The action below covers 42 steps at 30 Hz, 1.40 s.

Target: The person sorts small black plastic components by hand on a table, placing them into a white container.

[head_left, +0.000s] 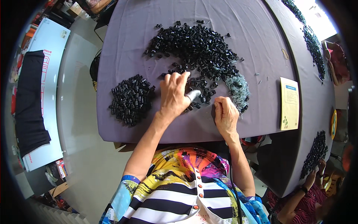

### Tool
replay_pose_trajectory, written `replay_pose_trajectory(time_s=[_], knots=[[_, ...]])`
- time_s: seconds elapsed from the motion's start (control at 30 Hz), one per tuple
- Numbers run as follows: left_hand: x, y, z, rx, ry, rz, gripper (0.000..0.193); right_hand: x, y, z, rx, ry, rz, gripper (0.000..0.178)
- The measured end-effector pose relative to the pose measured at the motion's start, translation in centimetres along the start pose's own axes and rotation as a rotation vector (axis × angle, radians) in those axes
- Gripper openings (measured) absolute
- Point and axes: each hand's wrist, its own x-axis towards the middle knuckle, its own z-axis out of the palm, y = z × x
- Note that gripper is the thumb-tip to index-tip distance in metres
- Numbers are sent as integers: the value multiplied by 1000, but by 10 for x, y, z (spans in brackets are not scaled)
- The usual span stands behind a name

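My left hand (173, 91) is over the near edge of a large heap of small black plastic parts (201, 46). Its thumb, wrapped in a whitish cover, is spread from the fingers, and no part shows in its grasp. Some loose black parts (203, 89) lie just right of that thumb. My right hand (226, 114) is by the table's near side with fingers curled and pinched together; whatever is in them is hidden. Beside it is a pile of thin, pale grey-blue slivers (238, 91). A separate rounded pile of black parts (131, 100) sits left of my left hand.
A grey-purple cloth covers the table (126, 41). At right lie a yellowish booklet (289, 103) and a rubber band (285, 54). Across a dark gap, another covered table holds more black parts (315, 153), where a co-worker's hands (315, 173) are. Dark folded cloth (31, 100) lies on a white box far left.
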Motion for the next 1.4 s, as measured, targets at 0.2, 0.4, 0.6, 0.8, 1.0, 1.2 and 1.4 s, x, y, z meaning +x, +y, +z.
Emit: replay_pose_trajectory(time_s=[0.2,0.4,0.6,0.8,1.0,1.2,1.4], knots=[[8,-19,-5,-129,130,-15,34,-1,0,0,9,-5,4,7],[-13,-9,-21,-230,19,-56,14,-1,1,-2,6,-4,9,6],[-33,1,-21,-219,-15,-36,14,1,1,1,-4,1,6,5],[-26,-8,-23,-166,121,-107,18,0,-1,0,10,-6,7,5],[-6,-19,-6,-53,62,-105,24,0,-1,-2,7,0,6,5],[-27,-3,-7,-179,-44,-16,29,0,-2,-2,1,-13,24,5],[-49,-11,-18,-325,71,-79,36,1,-2,-1,12,-27,36,5]])
